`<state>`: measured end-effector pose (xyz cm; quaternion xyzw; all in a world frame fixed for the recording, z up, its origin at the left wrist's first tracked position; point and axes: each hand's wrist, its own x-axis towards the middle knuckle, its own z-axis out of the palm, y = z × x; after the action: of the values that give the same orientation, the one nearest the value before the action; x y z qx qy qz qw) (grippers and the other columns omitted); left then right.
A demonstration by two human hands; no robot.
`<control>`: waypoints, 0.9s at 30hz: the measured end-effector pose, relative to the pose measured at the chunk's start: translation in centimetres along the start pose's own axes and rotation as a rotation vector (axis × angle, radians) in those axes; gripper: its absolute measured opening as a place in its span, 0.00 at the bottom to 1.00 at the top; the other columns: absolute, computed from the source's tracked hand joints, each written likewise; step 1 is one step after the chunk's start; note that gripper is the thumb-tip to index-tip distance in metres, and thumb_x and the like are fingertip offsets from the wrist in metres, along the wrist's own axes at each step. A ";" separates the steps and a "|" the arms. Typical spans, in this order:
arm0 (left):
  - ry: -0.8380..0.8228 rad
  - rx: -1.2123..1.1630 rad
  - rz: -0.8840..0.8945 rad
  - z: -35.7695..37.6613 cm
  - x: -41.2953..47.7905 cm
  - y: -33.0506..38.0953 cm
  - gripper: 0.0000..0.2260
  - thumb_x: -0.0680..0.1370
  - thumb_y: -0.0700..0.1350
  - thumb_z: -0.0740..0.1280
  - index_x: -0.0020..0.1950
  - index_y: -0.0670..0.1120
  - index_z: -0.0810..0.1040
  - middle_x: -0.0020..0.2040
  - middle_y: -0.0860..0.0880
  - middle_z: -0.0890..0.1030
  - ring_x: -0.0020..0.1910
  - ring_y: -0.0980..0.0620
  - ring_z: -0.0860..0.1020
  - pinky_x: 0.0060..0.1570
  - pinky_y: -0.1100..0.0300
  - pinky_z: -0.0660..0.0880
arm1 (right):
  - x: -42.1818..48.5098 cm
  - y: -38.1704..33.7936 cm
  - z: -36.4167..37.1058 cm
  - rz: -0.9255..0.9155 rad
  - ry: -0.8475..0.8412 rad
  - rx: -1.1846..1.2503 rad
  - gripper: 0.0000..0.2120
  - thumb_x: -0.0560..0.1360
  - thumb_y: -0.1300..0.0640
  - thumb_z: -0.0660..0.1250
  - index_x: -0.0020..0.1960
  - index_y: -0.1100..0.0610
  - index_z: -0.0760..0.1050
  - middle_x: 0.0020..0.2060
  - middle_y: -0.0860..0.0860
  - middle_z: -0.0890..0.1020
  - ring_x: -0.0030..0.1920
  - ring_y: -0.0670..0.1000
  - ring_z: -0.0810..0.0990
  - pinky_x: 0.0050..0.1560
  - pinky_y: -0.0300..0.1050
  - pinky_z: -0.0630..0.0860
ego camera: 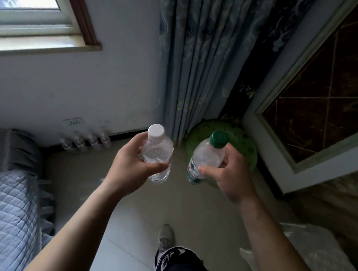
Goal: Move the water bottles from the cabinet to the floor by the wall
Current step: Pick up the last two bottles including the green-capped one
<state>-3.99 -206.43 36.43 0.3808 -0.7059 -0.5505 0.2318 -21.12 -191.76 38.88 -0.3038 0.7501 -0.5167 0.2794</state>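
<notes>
Head view shows both forearms reaching up from the lower frame toward mid-frame: the left hand [129, 170] has its fingers wrapped round a white-capped bottle [156, 155], the right hand [230, 177] round a green-capped bottle [206, 158], each carried upright, probably toward the bottles already lined against the wall [84, 142] at centre left.

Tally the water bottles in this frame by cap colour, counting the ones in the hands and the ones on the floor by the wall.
White cap, held in the left hand: 1, the white-capped bottle
Green cap, held in the right hand: 1, the green-capped bottle
On the floor against the wall, blurred, cap colours unclear: about 4, the row of bottles
Total: about 6
</notes>
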 end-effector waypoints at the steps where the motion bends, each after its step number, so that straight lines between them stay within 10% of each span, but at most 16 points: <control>1: 0.008 0.001 -0.004 -0.4 1.3 0.0 0.28 0.63 0.42 0.80 0.60 0.57 0.76 0.50 0.55 0.83 0.50 0.56 0.82 0.55 0.50 0.79 | 1.7 -0.2 0.5 -0.002 -0.013 -0.002 0.20 0.61 0.66 0.78 0.47 0.50 0.77 0.42 0.49 0.84 0.43 0.47 0.82 0.40 0.36 0.77; 27: 0.036 0.011 -0.097 -25.0 24.7 -6.6 0.27 0.64 0.44 0.79 0.59 0.60 0.75 0.49 0.58 0.83 0.47 0.58 0.82 0.53 0.53 0.79 | 25.1 -7.8 27.0 0.028 -0.010 -0.010 0.22 0.52 0.61 0.74 0.46 0.54 0.76 0.41 0.54 0.83 0.41 0.49 0.80 0.41 0.44 0.77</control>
<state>1.67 -241.72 35.03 0.4256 -0.6853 -0.5501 0.2157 -16.55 -229.03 35.19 -0.2975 0.7555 -0.5073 0.2889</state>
